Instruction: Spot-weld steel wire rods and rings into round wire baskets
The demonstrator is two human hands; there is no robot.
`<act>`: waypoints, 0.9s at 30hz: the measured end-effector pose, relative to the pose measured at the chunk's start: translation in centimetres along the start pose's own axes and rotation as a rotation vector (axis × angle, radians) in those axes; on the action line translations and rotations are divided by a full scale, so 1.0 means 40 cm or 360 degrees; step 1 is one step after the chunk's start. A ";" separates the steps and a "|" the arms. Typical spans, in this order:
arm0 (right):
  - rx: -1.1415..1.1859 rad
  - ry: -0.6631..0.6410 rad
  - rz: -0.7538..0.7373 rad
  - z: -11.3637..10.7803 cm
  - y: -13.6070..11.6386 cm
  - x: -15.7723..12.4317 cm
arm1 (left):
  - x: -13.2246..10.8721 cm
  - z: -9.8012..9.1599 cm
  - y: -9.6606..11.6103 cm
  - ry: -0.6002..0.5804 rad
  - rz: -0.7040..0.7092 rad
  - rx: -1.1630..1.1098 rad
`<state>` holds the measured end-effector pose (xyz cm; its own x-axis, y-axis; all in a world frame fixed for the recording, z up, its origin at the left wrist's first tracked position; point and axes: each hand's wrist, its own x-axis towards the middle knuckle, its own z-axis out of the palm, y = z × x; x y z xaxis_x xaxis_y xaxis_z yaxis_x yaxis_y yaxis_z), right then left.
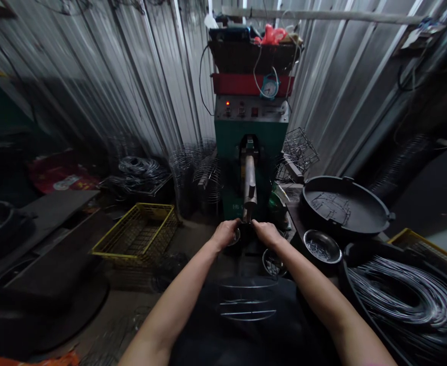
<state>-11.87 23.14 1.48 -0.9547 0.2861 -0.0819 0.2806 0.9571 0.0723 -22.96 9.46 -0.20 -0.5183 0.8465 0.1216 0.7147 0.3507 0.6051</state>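
Note:
My left hand (225,234) and my right hand (267,233) reach forward to the lower end of the metal arms (250,178) of a green machine (227,152). The fingers of each are closed in a pinch, one on either side of the metal tip. What they grip is too small and dark to make out. Below them, an oval wire piece with cross wires (248,310) lies on my dark-clad lap. One metal bowl (273,262) sits under my right wrist, and another bowl (235,237) is partly hidden behind my left hand.
To the left stands a yellow wire basket (135,229). On the right are a large black pan (345,203) with wire pieces, a steel bowl (322,246) of small metal pieces, and a tub of coiled wire (410,290). Wire coils (139,168) lie behind the basket.

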 end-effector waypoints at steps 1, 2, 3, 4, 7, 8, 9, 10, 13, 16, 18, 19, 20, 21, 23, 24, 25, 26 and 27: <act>-0.0001 -0.0007 -0.0007 -0.003 0.001 0.000 | 0.000 0.000 0.000 0.0012 0.0001 -0.0040; -0.0001 -0.0013 -0.0016 -0.005 0.002 0.000 | -0.001 0.000 0.001 0.0022 -0.0001 -0.0078; 0.0000 -0.0016 -0.0026 -0.007 0.003 0.001 | -0.001 0.000 0.001 0.0030 -0.0004 -0.0116; -0.0001 -0.0016 -0.0031 -0.009 0.005 0.001 | -0.001 0.000 0.001 0.0033 -0.0005 -0.0156; 0.0002 -0.0015 -0.0049 -0.009 0.010 0.005 | 0.001 -0.002 0.001 0.0048 0.0021 -0.0261; 0.0006 -0.0012 -0.0061 -0.008 0.012 0.007 | 0.002 -0.002 0.000 0.0054 0.0038 -0.0284; 0.0009 -0.0009 -0.0073 -0.007 0.014 0.009 | 0.004 -0.002 -0.001 0.0057 0.0055 -0.0297; 0.0012 -0.0003 -0.0086 -0.006 0.016 0.010 | 0.005 -0.002 -0.003 0.0057 0.0070 -0.0305; 0.0008 0.0021 -0.0113 -0.003 0.021 0.014 | 0.007 0.000 -0.008 0.0061 0.0097 -0.0309; 0.0000 0.0033 -0.0120 -0.003 0.023 0.014 | 0.006 0.005 -0.013 0.0081 0.0115 -0.0307; -0.0002 0.0026 -0.0109 -0.003 0.023 0.013 | 0.004 0.009 -0.014 0.0092 0.0123 -0.0315; -0.0002 0.0020 -0.0102 -0.004 0.023 0.012 | 0.004 0.010 -0.014 0.0097 0.0123 -0.0321; -0.0003 0.0011 -0.0094 -0.005 0.022 0.011 | 0.004 0.011 -0.014 0.0101 0.0123 -0.0326; -0.0002 0.0003 -0.0089 -0.006 0.022 0.011 | 0.003 0.011 -0.014 0.0104 0.0123 -0.0328; 0.0007 -0.0010 -0.0092 -0.008 0.020 0.009 | 0.003 0.012 -0.012 0.0105 0.0125 -0.0325; 0.0014 -0.0014 -0.0095 -0.009 0.019 0.008 | 0.003 0.012 -0.012 0.0101 0.0129 -0.0320; 0.0021 -0.0019 -0.0093 -0.010 0.019 0.008 | 0.003 0.011 -0.012 0.0098 0.0132 -0.0313; 0.0027 -0.0027 -0.0087 -0.011 0.018 0.007 | 0.004 0.011 -0.011 0.0096 0.0132 -0.0304; 0.0031 -0.0036 -0.0076 -0.012 0.018 0.007 | 0.005 0.011 -0.011 0.0095 0.0129 -0.0295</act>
<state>-11.99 23.87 1.97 -0.9646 0.2407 -0.1074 0.2367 0.9704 0.0486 -23.16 9.64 -0.80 -0.4933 0.8418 0.2189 0.6595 0.1979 0.7251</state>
